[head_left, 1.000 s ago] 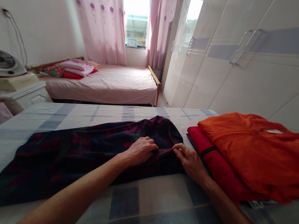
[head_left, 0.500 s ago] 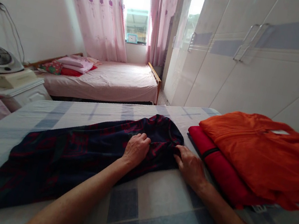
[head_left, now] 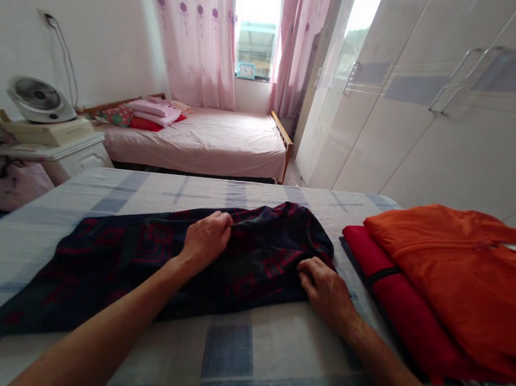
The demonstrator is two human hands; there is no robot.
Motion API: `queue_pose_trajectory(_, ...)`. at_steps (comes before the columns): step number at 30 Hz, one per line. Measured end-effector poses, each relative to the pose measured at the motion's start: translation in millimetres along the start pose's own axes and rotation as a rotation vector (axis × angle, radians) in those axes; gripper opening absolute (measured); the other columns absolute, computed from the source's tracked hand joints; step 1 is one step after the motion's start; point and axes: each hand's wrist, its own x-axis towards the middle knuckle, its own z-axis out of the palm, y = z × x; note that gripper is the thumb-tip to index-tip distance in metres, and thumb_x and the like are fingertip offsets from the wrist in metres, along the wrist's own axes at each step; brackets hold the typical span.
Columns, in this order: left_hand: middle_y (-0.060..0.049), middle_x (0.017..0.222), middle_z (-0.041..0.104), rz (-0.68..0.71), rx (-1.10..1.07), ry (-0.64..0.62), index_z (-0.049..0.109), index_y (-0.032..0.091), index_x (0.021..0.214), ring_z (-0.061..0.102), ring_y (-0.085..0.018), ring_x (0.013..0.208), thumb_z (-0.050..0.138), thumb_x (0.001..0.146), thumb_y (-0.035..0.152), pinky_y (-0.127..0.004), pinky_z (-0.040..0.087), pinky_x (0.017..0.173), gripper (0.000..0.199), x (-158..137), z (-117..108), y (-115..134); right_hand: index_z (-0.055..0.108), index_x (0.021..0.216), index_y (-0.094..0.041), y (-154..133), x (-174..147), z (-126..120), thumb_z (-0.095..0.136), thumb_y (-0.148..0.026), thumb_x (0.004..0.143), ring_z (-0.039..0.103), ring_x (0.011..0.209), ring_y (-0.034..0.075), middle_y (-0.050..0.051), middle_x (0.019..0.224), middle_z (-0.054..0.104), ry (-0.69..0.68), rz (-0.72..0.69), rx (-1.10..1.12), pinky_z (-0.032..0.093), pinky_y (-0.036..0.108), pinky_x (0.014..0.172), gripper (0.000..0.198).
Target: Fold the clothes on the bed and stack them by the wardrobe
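Note:
A dark navy garment with red and green patterning point(head_left: 128, 250) lies stretched sideways across the checked bedding; its exact kind is unclear. My left hand point(head_left: 207, 237) is closed on its cloth near the middle of the upper part, fingers pinched together. On the garment's right end, my right hand point(head_left: 324, 288) has its fingers curled and pressed on the fabric near the lower edge. Right of that hand sits a stack with a folded red garment point(head_left: 399, 298) below and an orange garment point(head_left: 466, 283) on top.
Blue and white checked bedding point(head_left: 228, 361) covers the bed before me. Beyond it stands a second bed with a pink sheet point(head_left: 206, 144). A fan point(head_left: 39, 100) rests on a white cabinet point(head_left: 79, 155) at left. White wardrobes point(head_left: 398, 131) line the right side.
My left hand has slid left along the garment. My right hand has shifted slightly inward over its right end. The view has turned a little left.

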Motion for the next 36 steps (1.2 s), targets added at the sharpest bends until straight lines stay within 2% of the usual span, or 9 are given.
queue_pose_trajectory(3, -0.013, 0.107, 0.059, -0.117, 0.049, 0.137, 0.057, 0.016, 0.109, 0.058, -0.029, 0.097, 0.034, 0.090, 0.021, -0.038, 0.045, 0.076, 0.030, 4.5, -10.9, -12.8, 0.058, 0.091, -0.022, 0.9, -0.8, 0.0, 0.043, -0.019, 0.086, 0.059, 0.081, 0.015, 0.002, 0.092, 0.061, 0.007, -0.011, -0.009, 0.043, 0.027, 0.072, 0.016)
queue_pose_trajectory(5, -0.016, 0.115, 0.055, -0.033, 0.049, 0.224, 0.054, 0.014, 0.117, 0.052, -0.030, 0.107, 0.034, 0.089, 0.015, -0.041, 0.042, 0.088, 0.034, 0.6, -11.5, -9.8, 0.058, 0.091, -0.022, -1.2, -1.5, -0.9, 0.043, -0.019, 0.086, 0.059, 0.081, 0.016, 0.002, 0.092, 0.061, 0.008, -0.003, -0.022, 0.043, 0.027, 0.071, 0.016)
queue_pose_trajectory(8, -0.010, 0.114, 0.057, 0.263, -0.059, 0.119, 0.055, 0.019, 0.117, 0.053, -0.022, 0.105, 0.035, 0.089, 0.011, -0.034, 0.042, 0.092, 0.036, -7.0, 1.9, 6.4, 0.058, 0.090, -0.022, -4.4, -1.4, -1.5, 0.042, -0.018, 0.085, 0.059, 0.081, 0.016, 0.003, 0.091, 0.061, 0.007, 0.013, -0.037, 0.043, 0.028, 0.071, 0.017)
queue_pose_trajectory(10, -0.007, 0.111, 0.059, 0.345, -0.116, -0.006, 0.057, 0.021, 0.114, 0.056, -0.018, 0.100, 0.034, 0.090, 0.011, -0.029, 0.044, 0.089, 0.034, -6.5, 15.4, 16.1, 0.058, 0.090, -0.022, -5.0, -1.3, -1.2, 0.042, -0.017, 0.085, 0.059, 0.081, 0.016, 0.003, 0.091, 0.061, 0.008, 0.019, -0.040, 0.043, 0.028, 0.070, 0.017)
queue_pose_trajectory(16, -0.002, 0.102, 0.063, 0.363, -0.110, -0.080, 0.064, 0.024, 0.100, 0.055, -0.018, 0.100, 0.054, 0.083, 0.024, -0.027, 0.045, 0.087, 0.020, 14.3, 37.7, 15.6, 0.058, 0.091, -0.022, -2.0, -3.9, 0.4, 0.042, -0.018, 0.086, 0.060, 0.082, 0.016, 0.002, 0.094, 0.061, 0.019, 0.007, -0.014, 0.044, 0.028, 0.071, 0.017)
queue_pose_trajectory(24, -0.013, 0.094, 0.064, 0.089, -0.008, 0.019, 0.063, 0.015, 0.095, 0.058, -0.027, 0.094, 0.048, 0.082, 0.017, -0.039, 0.048, 0.078, 0.021, 18.9, 40.5, 13.3, 0.051, 0.124, -0.016, 1.1, -0.9, 6.9, 0.043, -0.018, 0.084, 0.060, 0.103, 0.022, 0.011, 0.117, 0.062, 0.056, 0.074, -0.049, 0.048, 0.034, 0.084, 0.041)
queue_pose_trajectory(29, -0.007, 0.138, 0.046, 0.326, -0.038, 0.036, 0.050, 0.023, 0.127, 0.039, -0.024, 0.129, 0.044, 0.089, 0.025, -0.039, 0.033, 0.105, 0.039, -3.6, 38.5, 13.1, 0.057, 0.119, -0.016, 2.7, 8.8, 2.8, 0.046, -0.022, 0.084, 0.060, 0.105, 0.024, 0.011, 0.119, 0.062, 0.005, 0.118, -0.068, 0.048, 0.035, 0.085, 0.037)
queue_pose_trajectory(33, -0.008, 0.141, 0.045, 0.431, -0.069, -0.057, 0.049, 0.023, 0.130, 0.038, -0.026, 0.131, 0.044, 0.090, 0.039, -0.044, 0.033, 0.106, 0.044, -26.3, 42.8, -2.1, 0.061, 0.112, -0.018, -4.9, 14.9, -12.8, 0.048, -0.024, 0.084, 0.064, 0.092, 0.022, 0.007, 0.100, 0.069, -0.064, 0.173, 0.004, 0.048, 0.032, 0.079, 0.032)
queue_pose_trajectory(36, -0.007, 0.139, 0.048, 0.370, -0.093, 0.045, 0.059, 0.022, 0.119, 0.040, -0.024, 0.130, 0.041, 0.091, 0.036, -0.040, 0.033, 0.106, 0.035, -32.3, 31.5, -12.3, 0.062, 0.108, -0.021, -16.1, 14.5, -21.8, 0.044, -0.027, 0.088, 0.063, 0.092, 0.020, 0.005, 0.105, 0.067, 0.033, 0.108, 0.007, 0.047, 0.031, 0.079, 0.027)
